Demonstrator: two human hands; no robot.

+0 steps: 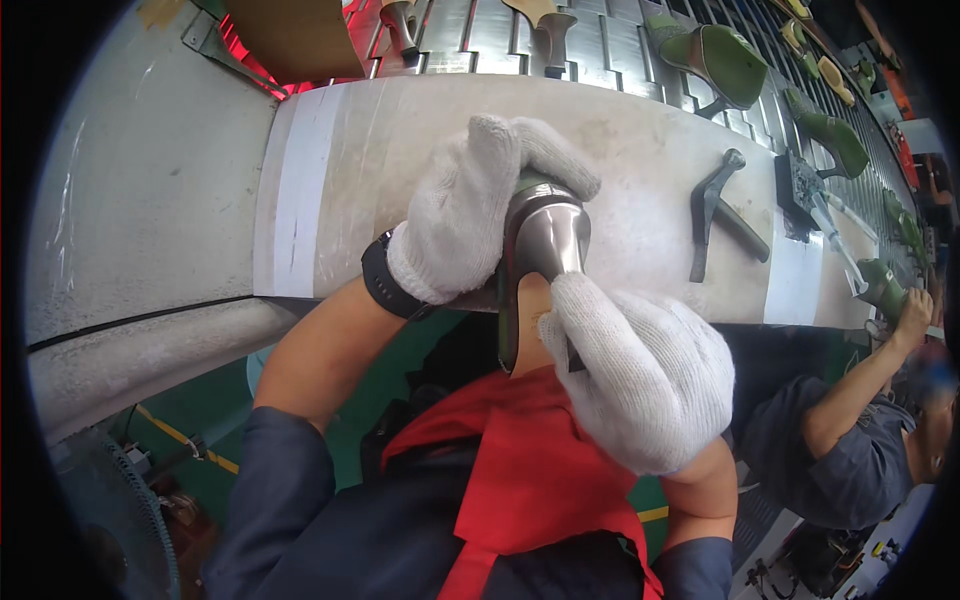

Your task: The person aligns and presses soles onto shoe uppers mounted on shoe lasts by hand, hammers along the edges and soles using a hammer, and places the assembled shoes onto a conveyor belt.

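A high-heeled shoe [535,310] with a tan sole, a dark green edge and a silver heel [553,238] is held sole-up over the bench's near edge. My left hand [465,205], in a white knit glove, wraps around the heel end of the shoe from the left and far side. My right hand [645,365], gloved the same way, is closed at the narrow end of the heel, its fingertips close to the sole. A small dark thing [574,354] shows between the right fingers; most of it is hidden.
A hammer [712,210] lies on the pale bench [640,150] to the right. Beyond it are a dark block [797,190] and a brush-like tool [838,240]. Green heeled shoes [722,62] stand on the slatted metal conveyor [615,40] at the far side. A co-worker [840,430] works at the right.
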